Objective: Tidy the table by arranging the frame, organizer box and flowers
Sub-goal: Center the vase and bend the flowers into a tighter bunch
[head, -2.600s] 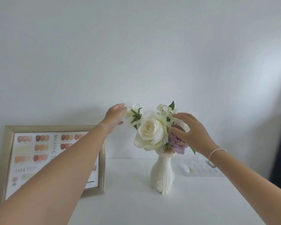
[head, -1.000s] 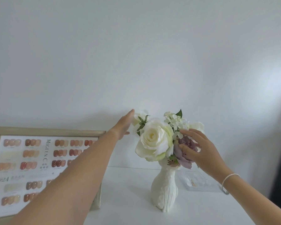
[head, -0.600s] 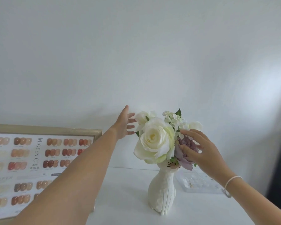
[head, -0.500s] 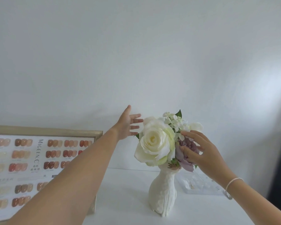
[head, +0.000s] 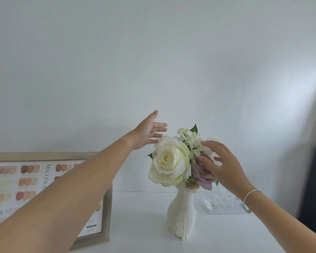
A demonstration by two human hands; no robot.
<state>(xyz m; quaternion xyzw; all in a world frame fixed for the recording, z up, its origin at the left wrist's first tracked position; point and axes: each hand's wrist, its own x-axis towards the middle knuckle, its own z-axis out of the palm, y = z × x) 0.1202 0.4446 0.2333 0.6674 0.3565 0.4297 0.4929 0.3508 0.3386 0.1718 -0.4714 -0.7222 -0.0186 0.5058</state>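
- A white vase (head: 181, 214) with a bumpy skin and a tiny cat face near its neck stands upright on the white table (head: 140, 223).
- In the vase is a bunch of flowers (head: 181, 161): one big white rose (head: 168, 161) at the front, a soft purple flower (head: 201, 175) on the right, and small white blooms with green leaves on top.
- The left hand (head: 147, 133) is up behind the left side of the bunch, just above the big rose. Its fingers are spread out and point to the right, and it holds nothing. I cannot tell if the fingertips touch the petals.
- The right hand (head: 221, 167) is at the right side of the bunch. Its fingers are loosely apart and curved. The thumb rests on the purple flower and the top fingers are at the small white blooms. It is not squeezing anything.
- A thin white band (head: 250, 196) is around the right wrist.
- A picture frame (head: 106, 207) with a pale gold wooden edge stands at the left, leaning back toward the white wall (head: 153, 61). It shows rows of painted nail colours. The left arm is in front of part of it.
- A flat, see-through plastic organizer box (head: 217, 204) lies on the table behind the vase, to the right, partly hidden by the right wrist.
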